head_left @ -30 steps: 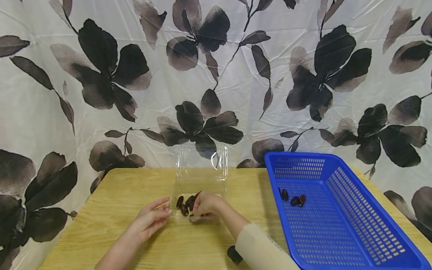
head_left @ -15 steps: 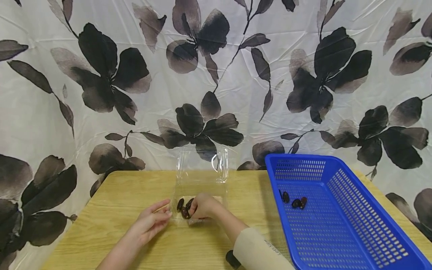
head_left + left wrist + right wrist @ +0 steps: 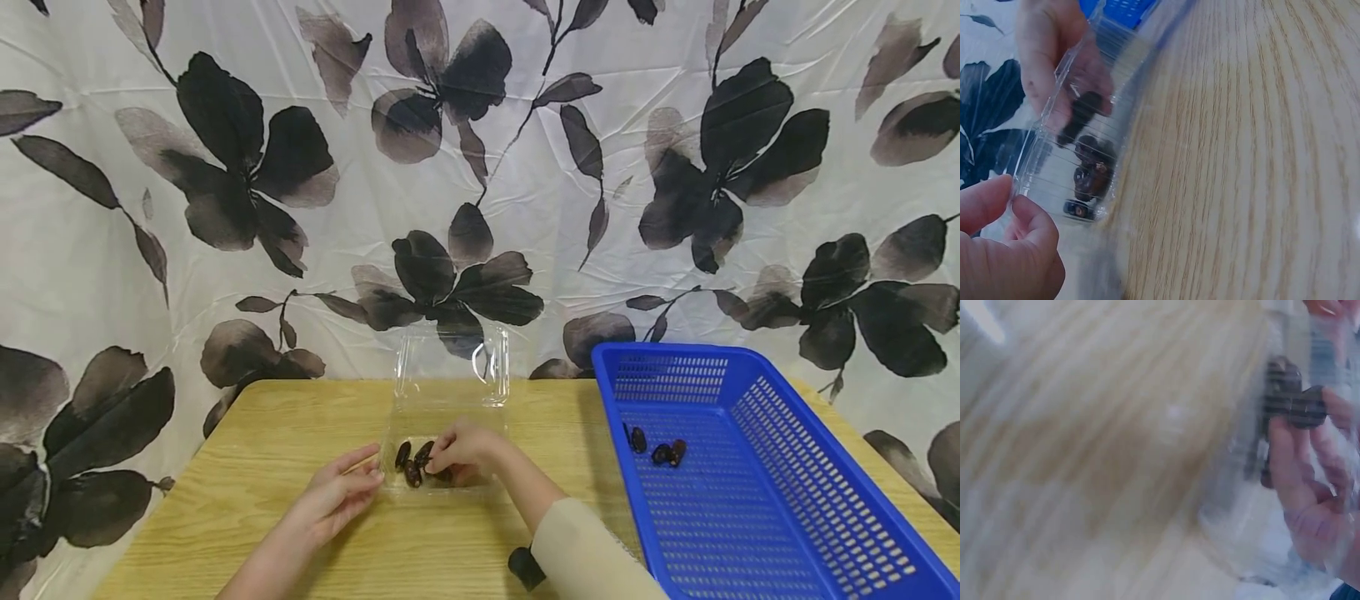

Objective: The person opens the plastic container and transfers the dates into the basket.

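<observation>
A clear plastic clamshell box (image 3: 450,392) stands on the table with its lid raised. Several dark brown dates (image 3: 412,473) lie in its tray, toward the left side. My left hand (image 3: 333,500) pinches the box's left edge between thumb and finger, plain in the left wrist view. Inside the tray is my right hand (image 3: 468,450), its fingers pinching a date (image 3: 1082,115). The right wrist view, though blurred, shows that date (image 3: 1307,407) between the fingertips through the clear wall. My right hand hides part of the tray in the head view.
A blue perforated plastic basket (image 3: 750,517) sits at the right of the wooden table (image 3: 300,417), with several dates (image 3: 669,452) near its left wall. A black round object (image 3: 527,568) shows beside the right sleeve. Floral cloth (image 3: 450,167) hangs behind the table.
My right hand has shifted within the tray, dipping toward its front and then rising slightly with fingers on a date. My left hand stays at the box's edge.
</observation>
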